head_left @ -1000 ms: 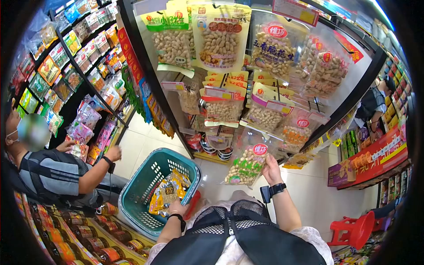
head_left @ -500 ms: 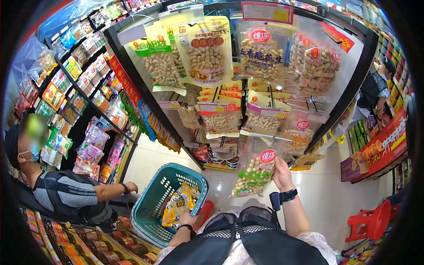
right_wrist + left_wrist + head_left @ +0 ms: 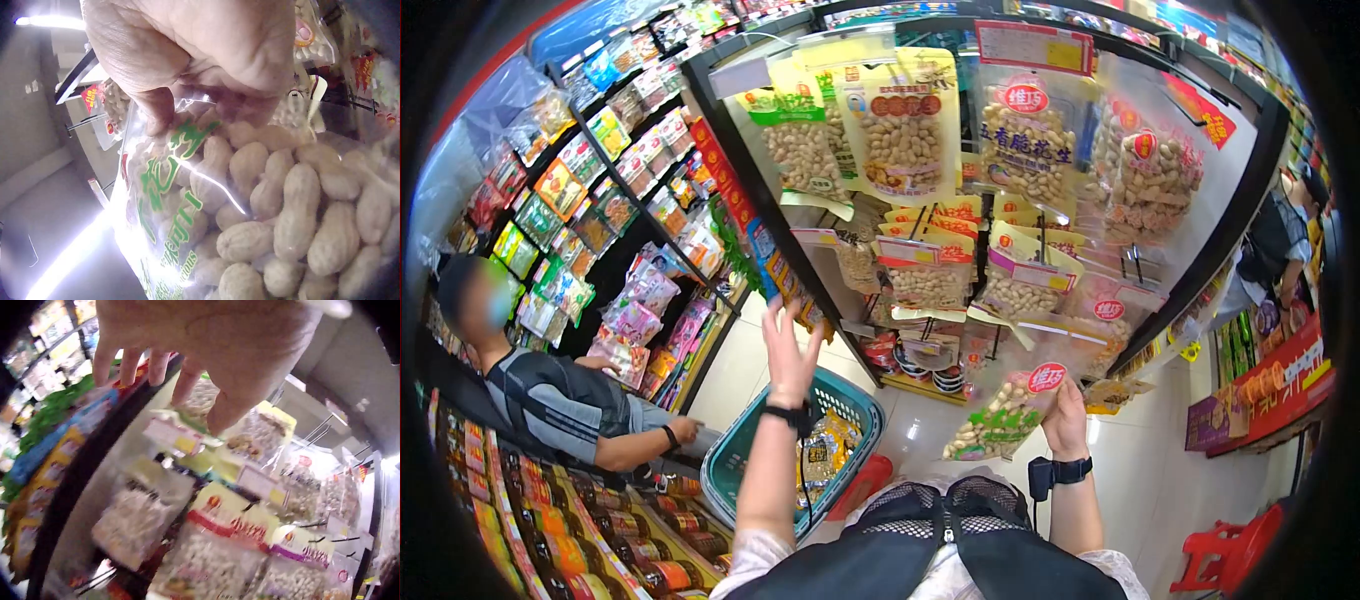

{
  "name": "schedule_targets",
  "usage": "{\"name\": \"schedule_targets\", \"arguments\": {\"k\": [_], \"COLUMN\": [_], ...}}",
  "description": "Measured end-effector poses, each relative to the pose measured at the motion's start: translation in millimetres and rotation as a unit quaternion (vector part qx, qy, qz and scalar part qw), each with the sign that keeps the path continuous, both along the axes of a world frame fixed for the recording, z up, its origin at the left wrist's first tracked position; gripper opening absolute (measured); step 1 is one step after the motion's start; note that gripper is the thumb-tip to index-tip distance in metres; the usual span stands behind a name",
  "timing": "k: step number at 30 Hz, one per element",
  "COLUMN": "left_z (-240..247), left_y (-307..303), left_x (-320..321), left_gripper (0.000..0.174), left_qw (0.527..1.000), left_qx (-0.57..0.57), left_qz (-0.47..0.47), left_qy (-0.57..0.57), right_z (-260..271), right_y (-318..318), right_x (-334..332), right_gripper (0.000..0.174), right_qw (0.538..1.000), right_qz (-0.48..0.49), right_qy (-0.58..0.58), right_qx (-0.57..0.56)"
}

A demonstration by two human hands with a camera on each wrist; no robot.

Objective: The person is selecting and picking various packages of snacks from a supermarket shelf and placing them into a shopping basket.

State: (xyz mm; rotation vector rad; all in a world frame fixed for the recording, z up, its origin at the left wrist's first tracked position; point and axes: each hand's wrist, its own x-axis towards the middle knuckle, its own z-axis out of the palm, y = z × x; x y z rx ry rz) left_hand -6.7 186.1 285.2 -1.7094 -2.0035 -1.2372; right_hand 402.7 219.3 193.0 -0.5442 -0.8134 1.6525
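While the peanut bag is pinched near its top between the thumb and curled fingers of the right hand, just right of the green basket, the left hand is held above that basket, empty, with its fingers spread. With slick film held by one hand only, the bag could slip and be dropped beside the basket.

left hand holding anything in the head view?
No, the left hand is up in the air with fingers spread and holds nothing; only the right hand grips a peanut bag.
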Motion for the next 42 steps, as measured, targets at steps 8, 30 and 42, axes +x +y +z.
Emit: {"name": "schedule_targets", "arguments": {"k": [8, 30, 42], "left_z": [114, 80, 24], "left_y": [115, 132, 92], "left_x": [33, 18, 24], "left_gripper": [0.052, 0.07, 0.041], "left_qw": [0.995, 0.992, 0.993], "left_qx": [0.019, 0.12, 0.115], "left_qz": [-0.049, -0.016, -0.02], "left_qy": [0.083, 0.029, -0.019], "right_z": [6, 9, 0], "right_y": [-13, -10, -36], "right_x": [13, 47, 46], "right_gripper": [0.034, 0.03, 0.029], "right_qw": [1.0, 0.998, 0.994], "right_qz": [-0.024, -0.061, -0.108], "right_qy": [0.007, 0.014, -0.014], "right_qx": [0.006, 0.003, -0.027]}}
